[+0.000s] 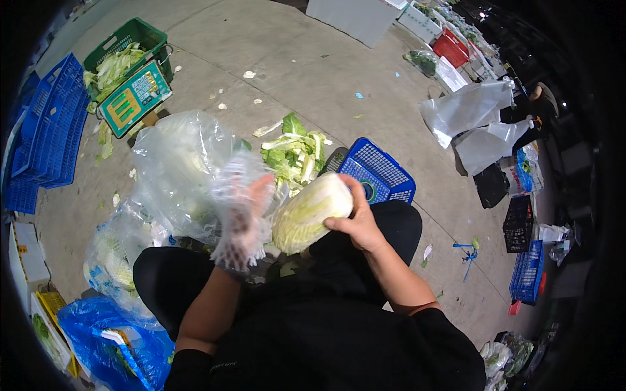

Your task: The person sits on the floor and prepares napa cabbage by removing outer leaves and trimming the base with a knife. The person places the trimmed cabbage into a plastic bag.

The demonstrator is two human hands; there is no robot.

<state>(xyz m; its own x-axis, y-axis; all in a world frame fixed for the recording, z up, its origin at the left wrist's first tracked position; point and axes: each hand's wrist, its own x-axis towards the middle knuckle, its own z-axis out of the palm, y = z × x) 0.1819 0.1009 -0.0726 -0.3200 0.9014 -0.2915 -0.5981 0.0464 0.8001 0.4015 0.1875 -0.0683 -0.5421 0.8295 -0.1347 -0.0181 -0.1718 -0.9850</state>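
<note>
My right hand [358,221] grips the pale base end of a napa cabbage [313,213] from the right, thumb below and fingers above. Over my left hand [249,203], just left of the cabbage, lies a white foam mesh sleeve [239,215] that is blurred and partly hides it; the fingers look spread, and I cannot tell whether they touch the cabbage. A large clear plastic bag [178,166] with pale heads inside stands left of the sleeve. Loose cabbage leaves [296,154] are heaped on the floor beyond the cabbage.
A blue plastic basket [379,171] sits beyond my right knee. At the upper left stand a green-faced weighing scale [134,99], a green crate [161,46] with leaves and stacked blue crates [54,127]. A blue plastic bag [98,322] lies lower left. Another person [543,102] is at the right edge.
</note>
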